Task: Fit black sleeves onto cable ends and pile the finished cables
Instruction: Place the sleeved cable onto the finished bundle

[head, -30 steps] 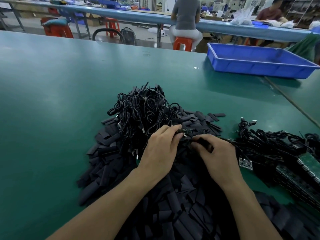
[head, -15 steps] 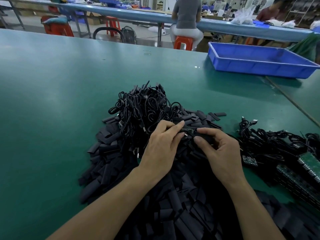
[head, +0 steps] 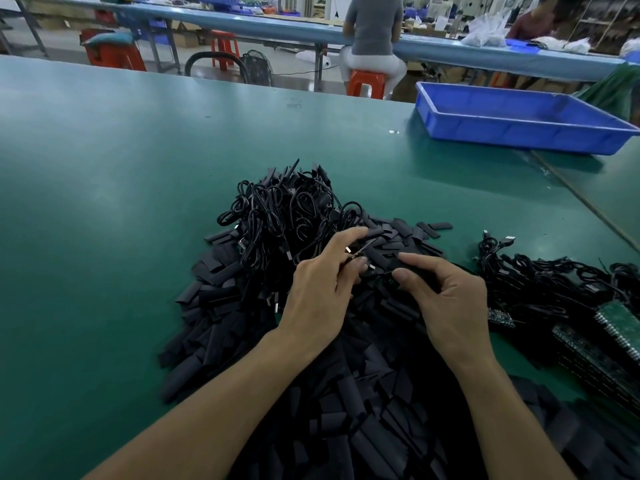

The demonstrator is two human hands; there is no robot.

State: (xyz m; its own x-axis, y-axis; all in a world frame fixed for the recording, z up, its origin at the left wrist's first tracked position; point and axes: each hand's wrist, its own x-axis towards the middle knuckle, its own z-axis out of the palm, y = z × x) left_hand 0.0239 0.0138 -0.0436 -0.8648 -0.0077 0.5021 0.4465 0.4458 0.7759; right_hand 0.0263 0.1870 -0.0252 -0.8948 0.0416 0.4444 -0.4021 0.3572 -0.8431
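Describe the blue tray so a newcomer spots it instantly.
On the green table, look to the far right corner. The blue tray sits there, shallow and rectangular. It is the only blue thing on it; the sleeves and cables nearer the person are black.

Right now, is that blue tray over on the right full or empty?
Empty, as far as the picture shows. Inside the blue tray only its bare blue floor is visible, with nothing lying on it. The near wall hides a narrow strip of the floor.

Both forearms converge toward 12 o'clock. The left hand (head: 322, 289) pinches a thin black cable end (head: 358, 250). The right hand (head: 446, 299), at its 3 o'clock, pinches a flat black sleeve (head: 394, 264).
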